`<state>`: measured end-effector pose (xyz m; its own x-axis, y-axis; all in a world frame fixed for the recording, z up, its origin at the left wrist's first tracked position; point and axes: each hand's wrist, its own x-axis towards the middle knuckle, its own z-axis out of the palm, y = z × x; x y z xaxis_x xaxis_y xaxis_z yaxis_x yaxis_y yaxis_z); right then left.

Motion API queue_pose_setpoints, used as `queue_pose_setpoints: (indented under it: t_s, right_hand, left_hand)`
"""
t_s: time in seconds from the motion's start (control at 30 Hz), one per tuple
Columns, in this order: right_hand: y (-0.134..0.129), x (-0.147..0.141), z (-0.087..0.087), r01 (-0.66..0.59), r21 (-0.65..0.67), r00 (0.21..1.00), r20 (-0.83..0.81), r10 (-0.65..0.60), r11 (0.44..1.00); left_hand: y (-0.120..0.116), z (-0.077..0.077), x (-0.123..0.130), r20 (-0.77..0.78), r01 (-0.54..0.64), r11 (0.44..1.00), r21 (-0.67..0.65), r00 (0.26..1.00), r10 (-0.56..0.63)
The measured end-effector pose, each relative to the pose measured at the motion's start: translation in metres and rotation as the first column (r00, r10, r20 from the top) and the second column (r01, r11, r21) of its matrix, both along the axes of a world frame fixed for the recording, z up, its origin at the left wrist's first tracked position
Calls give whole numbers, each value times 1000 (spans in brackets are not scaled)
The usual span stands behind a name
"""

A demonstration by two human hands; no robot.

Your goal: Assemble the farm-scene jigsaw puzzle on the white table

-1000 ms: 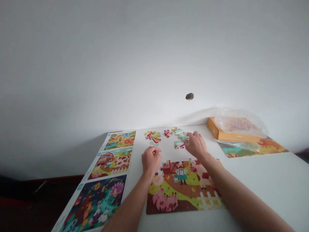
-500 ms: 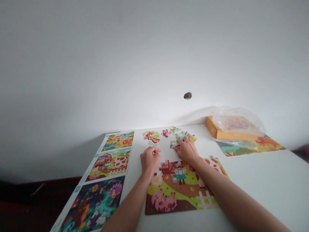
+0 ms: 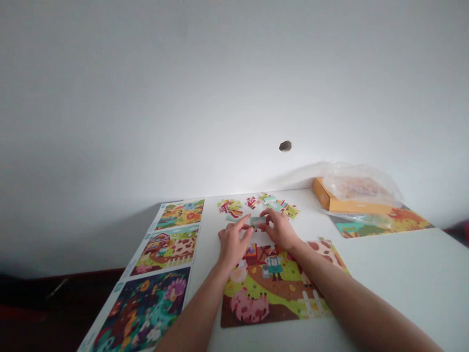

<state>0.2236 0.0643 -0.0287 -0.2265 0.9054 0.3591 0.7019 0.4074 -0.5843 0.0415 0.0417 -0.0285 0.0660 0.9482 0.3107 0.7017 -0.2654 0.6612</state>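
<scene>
A pale green puzzle piece [image 3: 258,222] is between my two hands, just beyond the farm puzzle. My right hand [image 3: 280,229] grips it at its right side between thumb and fingers. On its left side is my left hand [image 3: 234,240], thumb and index finger apart, fingertips close to the piece; whether they touch it I cannot tell. The partly joined farm puzzle [image 3: 271,288], with a pig and a farmer, lies below my hands, partly covered by my right forearm. Loose pieces lie beyond my hands, in a left group [image 3: 230,207] and a right group [image 3: 274,202].
Three printed pictures lie along the table's left side, the farm one [image 3: 166,248] in the middle. At the back right, an orange box [image 3: 330,201] under a clear plastic bag [image 3: 362,183] rests on another picture [image 3: 410,221]. A white wall stands behind.
My right hand has drawn the pale green piece left and slightly nearer. My left hand has moved slightly right, and its thumb and index finger have opened.
</scene>
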Motion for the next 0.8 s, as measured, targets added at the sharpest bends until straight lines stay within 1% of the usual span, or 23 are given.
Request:
queue_pose_setpoints:
  t_s: [0.1,0.2,0.33,0.4,0.43,0.5,0.57,0.6,0.63,0.7,0.8]
  right_hand:
    - [1,-1,-5,-65,25,987,-148,68,998]
    - [0,0,-7,-83,23,973,-213,86,996]
    - [-1,0,-5,-89,32,970,-224,94,996]
    - [-1,0,-4,-56,59,980,-187,66,997]
    - [0,1,-4,-7,80,988,-156,19,997]
    - [1,3,-3,171,128,984,-70,-163,977]
    - [2,6,-2,370,165,923,48,-382,914]
    - [2,7,-2,442,173,879,113,-463,880]
    - [3,9,-2,492,173,837,175,-518,853]
    - [3,11,-2,541,154,781,272,-562,827]
    - [3,12,-2,551,117,761,336,-555,826]
  left_hand:
    - [1,-3,0,84,62,998,21,994,-63]
    - [4,-8,-1,155,55,997,46,986,-61]
    - [6,-11,-3,187,41,998,57,981,-51]
    - [6,-12,-4,194,31,998,59,980,-42]
    - [7,-13,-4,201,20,998,63,979,-33]
    - [8,-15,-5,215,-20,997,69,977,5]
    - [10,-18,-6,211,-78,995,62,975,64]
    - [10,-19,-6,199,-110,992,55,975,97]
    - [11,-20,-6,181,-140,989,50,975,129]
    - [11,-19,-6,131,-198,979,42,973,191]
    - [9,-15,-6,17,-274,961,28,962,274]
